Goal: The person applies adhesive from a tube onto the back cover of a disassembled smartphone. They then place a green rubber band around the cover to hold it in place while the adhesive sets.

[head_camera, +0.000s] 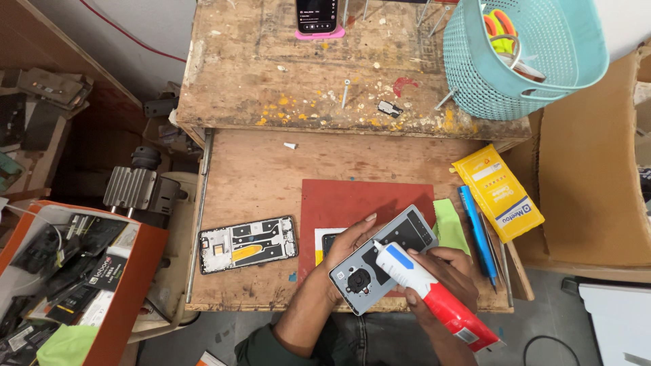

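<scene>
Right hand [444,271], lower centre of frame, grips a white-and-red squeeze tube of adhesive [427,288], nozzle touching the inner face of a grey plastic phone back cover [386,261]. Left hand [342,247] holds that cover from beneath, above the red work mat [339,200]. No glue bead visible yet; application judged just starting. Opened phone frame with exposed internals [248,244] lies apart, left of mat, unjoined.

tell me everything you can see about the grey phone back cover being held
The grey phone back cover is a flat, rounded-corner panel, plastic by the look, inner side up, with dark patches and a round camera cutout near its lower end. It lies tilted diagonally over the red mat at the table's front edge. The left hand grips it from beneath, and the nozzle of the red-and-white glue tube in the right hand meets it.
</scene>
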